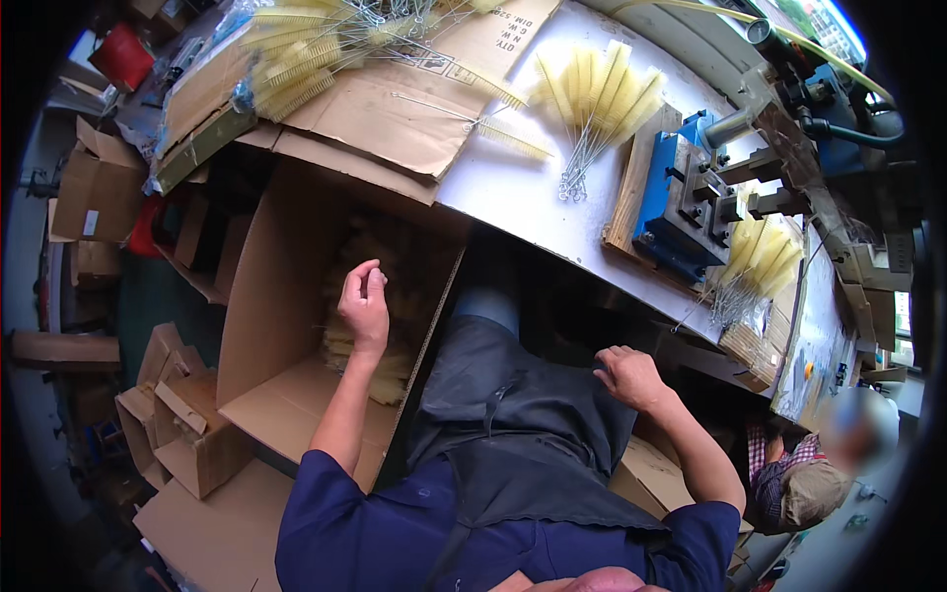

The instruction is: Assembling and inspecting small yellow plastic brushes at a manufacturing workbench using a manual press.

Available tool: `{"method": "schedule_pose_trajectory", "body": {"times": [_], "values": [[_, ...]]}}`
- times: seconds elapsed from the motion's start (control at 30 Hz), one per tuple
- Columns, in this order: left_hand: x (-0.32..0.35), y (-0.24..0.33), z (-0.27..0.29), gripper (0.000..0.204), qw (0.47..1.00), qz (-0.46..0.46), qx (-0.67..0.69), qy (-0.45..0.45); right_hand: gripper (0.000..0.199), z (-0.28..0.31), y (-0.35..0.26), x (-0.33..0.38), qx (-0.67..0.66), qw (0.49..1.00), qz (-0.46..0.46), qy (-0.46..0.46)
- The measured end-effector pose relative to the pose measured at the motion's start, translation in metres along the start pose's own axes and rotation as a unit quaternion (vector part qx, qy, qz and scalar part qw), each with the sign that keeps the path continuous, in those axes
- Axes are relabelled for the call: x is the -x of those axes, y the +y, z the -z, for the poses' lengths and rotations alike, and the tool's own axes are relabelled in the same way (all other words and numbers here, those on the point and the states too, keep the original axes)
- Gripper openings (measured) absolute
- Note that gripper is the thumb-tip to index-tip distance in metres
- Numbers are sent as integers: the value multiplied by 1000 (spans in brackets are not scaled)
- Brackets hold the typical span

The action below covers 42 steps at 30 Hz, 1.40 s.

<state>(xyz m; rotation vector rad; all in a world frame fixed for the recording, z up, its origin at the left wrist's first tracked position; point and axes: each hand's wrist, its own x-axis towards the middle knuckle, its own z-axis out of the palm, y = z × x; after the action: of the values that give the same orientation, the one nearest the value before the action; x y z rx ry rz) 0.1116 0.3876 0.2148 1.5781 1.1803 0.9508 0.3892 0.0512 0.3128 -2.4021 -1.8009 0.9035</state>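
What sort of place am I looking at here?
Probably a small workshop or factory: a blue metal fixture sits on the workbench, bundles of pale wire-handled brushes lie beside it, and a large open cardboard box stands below.

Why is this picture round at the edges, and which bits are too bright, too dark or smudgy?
Head view: the fisheye lens makes the round shape and black corners; head view, top right: the window is glaringly bright; head view, middle: it's dark under the table; head view, lower right: a smudgy patch covers part of the other person.
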Motion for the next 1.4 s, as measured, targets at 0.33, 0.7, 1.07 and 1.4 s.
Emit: {"method": "schedule_pose_trajectory", "body": {"times": [0.33,0.7,1.07,1.4], "values": [[-94,181,-163,16,873,-449,-186,-50,15,-108,83,-7,-65,930,-225,282],[-262,148,-132,27,717,-467,-510,-88,16,-128,88,-5,-36,876,-261,403],[-186,171,-126,26,686,-554,-426,-204,18,-127,93,-11,-44,872,-286,396],[-190,143,-74,16,660,-576,-445,-188,20,-126,90,-12,-49,876,-290,383]]}}
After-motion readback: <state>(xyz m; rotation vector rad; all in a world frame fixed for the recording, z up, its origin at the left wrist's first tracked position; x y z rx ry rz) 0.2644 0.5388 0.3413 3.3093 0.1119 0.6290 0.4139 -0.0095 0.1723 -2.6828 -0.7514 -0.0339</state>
